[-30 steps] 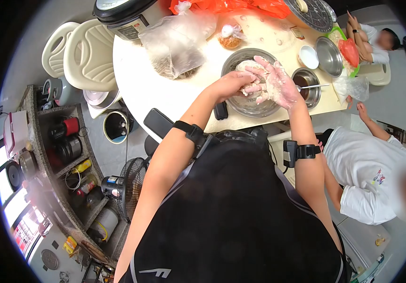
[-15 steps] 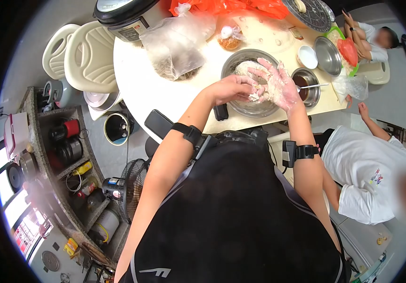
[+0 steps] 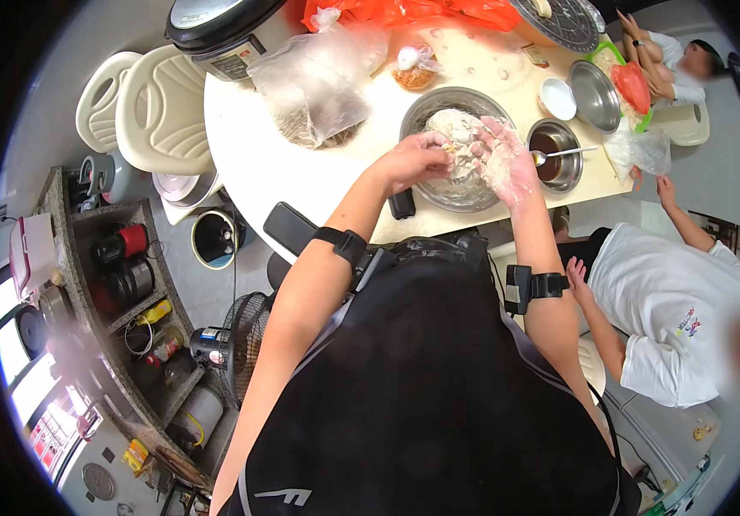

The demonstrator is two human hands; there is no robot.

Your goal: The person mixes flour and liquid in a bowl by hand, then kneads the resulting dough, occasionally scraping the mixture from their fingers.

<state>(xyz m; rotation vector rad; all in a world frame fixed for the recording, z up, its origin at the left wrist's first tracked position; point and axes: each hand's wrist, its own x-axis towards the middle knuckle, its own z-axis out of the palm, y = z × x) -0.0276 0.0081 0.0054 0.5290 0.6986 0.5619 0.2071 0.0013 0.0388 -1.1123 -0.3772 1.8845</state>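
A steel bowl stands near the table's front edge, with pale, lumpy dough in it. Over the bowl's left side is my left hand, its fingers bent together at the dough; what they pinch, if anything, is too small to make out. My right hand is over the right side, palm up and coated with dough, its fingers apart and reaching towards the dough. Right of it sits a smaller steel bowl of dark liquid with a spoon.
On the table are a black phone, a plastic bag, a cooker, a bagged orange food, a white bowl and an empty steel bowl. A person in white is at the right, another farther back.
My hands have moved apart. My right hand has opened away from the left and shifted slightly down and left. The nearby person's hand has come up beside my right forearm.
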